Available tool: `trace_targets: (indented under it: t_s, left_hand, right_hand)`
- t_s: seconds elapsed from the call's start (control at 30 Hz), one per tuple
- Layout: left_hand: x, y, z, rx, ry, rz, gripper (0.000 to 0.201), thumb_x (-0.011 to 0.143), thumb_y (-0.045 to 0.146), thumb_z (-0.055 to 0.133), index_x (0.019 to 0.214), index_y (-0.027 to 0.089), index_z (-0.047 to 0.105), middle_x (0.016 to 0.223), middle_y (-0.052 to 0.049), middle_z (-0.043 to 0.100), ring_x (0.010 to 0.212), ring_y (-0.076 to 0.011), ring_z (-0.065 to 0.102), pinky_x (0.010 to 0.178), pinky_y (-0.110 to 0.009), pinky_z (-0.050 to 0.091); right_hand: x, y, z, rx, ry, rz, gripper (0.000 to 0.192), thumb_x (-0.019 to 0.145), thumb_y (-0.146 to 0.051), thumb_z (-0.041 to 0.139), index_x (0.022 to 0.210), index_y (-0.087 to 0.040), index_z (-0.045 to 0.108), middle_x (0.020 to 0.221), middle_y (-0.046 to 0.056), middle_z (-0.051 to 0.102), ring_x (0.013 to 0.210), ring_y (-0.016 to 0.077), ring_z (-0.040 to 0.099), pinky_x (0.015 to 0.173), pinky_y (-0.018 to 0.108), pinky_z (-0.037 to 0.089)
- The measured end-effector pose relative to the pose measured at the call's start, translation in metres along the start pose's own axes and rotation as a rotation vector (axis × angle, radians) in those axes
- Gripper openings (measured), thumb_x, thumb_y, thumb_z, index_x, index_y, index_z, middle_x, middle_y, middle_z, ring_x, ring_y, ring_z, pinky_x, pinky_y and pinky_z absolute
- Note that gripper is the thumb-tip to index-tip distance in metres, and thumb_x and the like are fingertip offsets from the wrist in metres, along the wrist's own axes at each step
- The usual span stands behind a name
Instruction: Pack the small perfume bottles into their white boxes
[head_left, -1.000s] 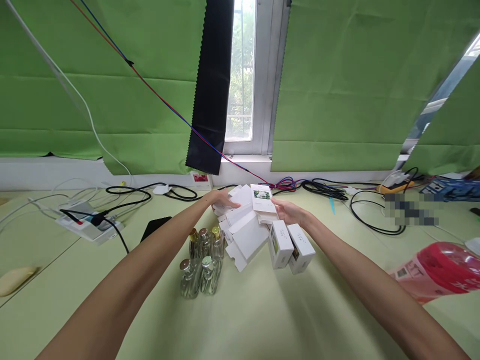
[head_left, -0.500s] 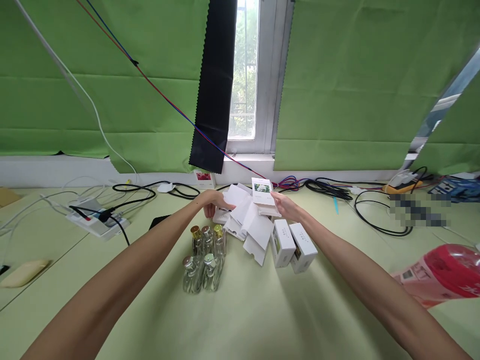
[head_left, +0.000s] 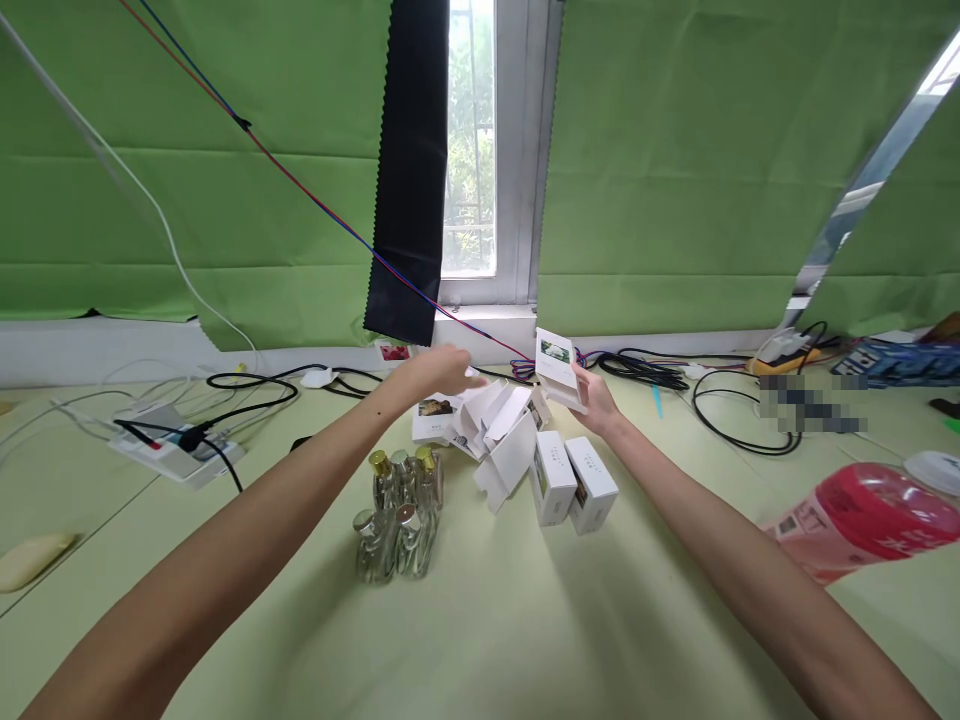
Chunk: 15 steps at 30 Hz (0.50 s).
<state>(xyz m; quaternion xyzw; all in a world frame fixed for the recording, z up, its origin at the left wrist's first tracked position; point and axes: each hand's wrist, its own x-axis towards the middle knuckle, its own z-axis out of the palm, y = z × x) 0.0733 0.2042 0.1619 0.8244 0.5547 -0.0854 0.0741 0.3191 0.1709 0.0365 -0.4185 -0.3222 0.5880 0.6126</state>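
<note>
A pale green table [head_left: 495,640] is seen below green cloth hung across a window. At its middle, a heap of flat white cartons [head_left: 499,435] is spread, with two closed boxes [head_left: 571,480] just to the right and a cluster of glass bottles [head_left: 397,510] nearer on the left. A small white box [head_left: 559,368] is gripped by the right hand [head_left: 598,402], raised above the far side of the heap. The left hand [head_left: 435,372] is held over the heap's far left, fingers loosely extended, nothing gripped.

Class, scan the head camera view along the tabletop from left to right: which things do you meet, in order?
Power strip → glass bottles → pile of flat white cartons → two closed white boxes → red plastic bottle.
</note>
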Motion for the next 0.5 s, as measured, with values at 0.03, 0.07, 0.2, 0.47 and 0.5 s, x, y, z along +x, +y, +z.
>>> trace_targets:
  t_s: [0.03, 0.07, 0.2, 0.47, 0.5]
  left_hand:
    - [-0.006, 0.011, 0.002, 0.006, -0.025, 0.066, 0.078, 0.066, 0.070, 0.076, 0.129, 0.024, 0.067, 0.143, -0.014, 0.060, 0.137, -0.0400, 0.048, 0.113, -0.043, 0.040]
    - [-0.011, 0.021, 0.007, 0.015, -0.056, 0.159, 0.086, 0.060, 0.066, 0.082, 0.135, 0.030, 0.062, 0.152, -0.009, 0.052, 0.144, -0.0377, 0.041, 0.117, -0.043, 0.035]
    - [-0.020, 0.057, 0.033, 0.132, -0.212, 0.476, 0.121, 0.044, 0.055, 0.093, 0.152, 0.036, 0.041, 0.170, -0.009, 0.015, 0.156, -0.0414, 0.005, 0.122, -0.062, 0.010]
    - [0.005, 0.078, 0.048, 0.288, -0.205, 0.478, 0.118, 0.044, 0.050, 0.094, 0.149, 0.027, 0.045, 0.164, -0.022, 0.026, 0.155, -0.0434, 0.007, 0.119, -0.068, 0.012]
    - [0.007, 0.077, 0.046, 0.311, -0.201, 0.480, 0.121, 0.045, 0.050, 0.094, 0.151, 0.024, 0.041, 0.162, -0.025, 0.028, 0.155, -0.0440, 0.008, 0.118, -0.068, 0.013]
  right_hand:
    - [-0.002, -0.001, -0.005, -0.017, 0.025, -0.004, 0.035, 0.098, -0.035, 0.042, 0.119, -0.019, 0.065, 0.118, 0.007, 0.076, 0.114, 0.0245, 0.070, 0.093, 0.034, 0.059]
    - [-0.005, -0.002, -0.011, -0.034, 0.052, -0.004, 0.034, 0.098, -0.034, 0.043, 0.119, -0.019, 0.065, 0.118, 0.006, 0.077, 0.113, 0.0237, 0.071, 0.092, 0.033, 0.059]
    - [-0.015, 0.001, -0.032, -0.093, 0.137, 0.041, 0.029, 0.098, -0.030, 0.045, 0.116, -0.019, 0.065, 0.117, 0.006, 0.077, 0.109, 0.0208, 0.073, 0.089, 0.029, 0.060]
    - [-0.027, 0.007, -0.058, -0.182, 0.190, 0.135, 0.019, 0.098, -0.023, 0.052, 0.098, -0.012, 0.067, 0.104, 0.013, 0.079, 0.091, 0.0216, 0.076, 0.066, 0.023, 0.059]
    - [-0.027, 0.007, -0.059, -0.187, 0.194, 0.134, 0.018, 0.098, -0.024, 0.052, 0.098, -0.013, 0.067, 0.105, 0.012, 0.079, 0.091, 0.0210, 0.076, 0.064, 0.022, 0.059]
